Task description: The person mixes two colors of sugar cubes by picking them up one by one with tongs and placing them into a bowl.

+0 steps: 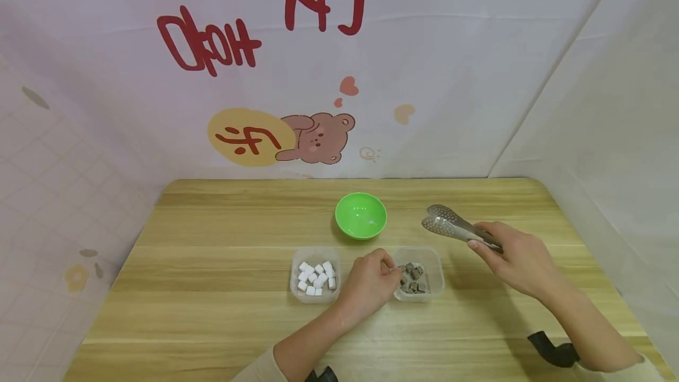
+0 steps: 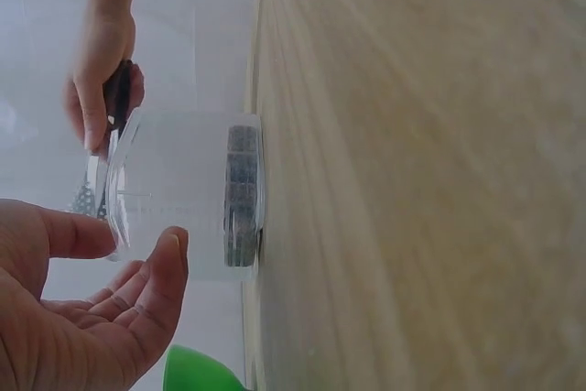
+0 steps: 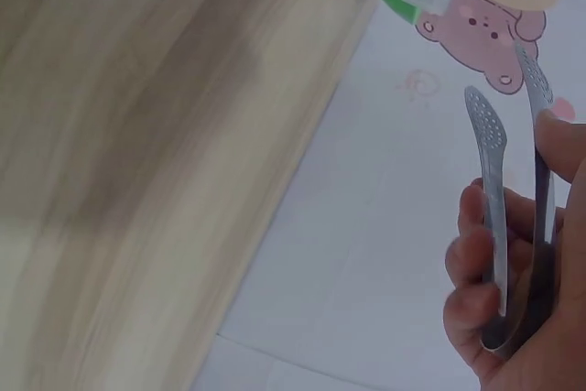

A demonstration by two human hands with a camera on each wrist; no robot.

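In the head view my left hand (image 1: 371,282) is at the near-left rim of a clear plastic container (image 1: 436,273) holding several grey cubes (image 1: 411,270). The left wrist view shows the thumb tip at the container's rim (image 2: 112,194) and curved fingers (image 2: 156,286) in front of its wall, the hand gripping its edge. My right hand (image 1: 517,255) holds metal food tongs (image 1: 451,226) by their dark handle, raised to the right of the container. Their perforated heads (image 3: 488,121) stand apart with nothing between them in the right wrist view.
To the left stands a second clear container (image 1: 293,279) with several white cubes (image 1: 316,277). A green bowl (image 1: 361,217) sits behind the two containers. The wooden table (image 1: 212,240) meets a printed cloth backdrop (image 1: 440,75) at its far edge.
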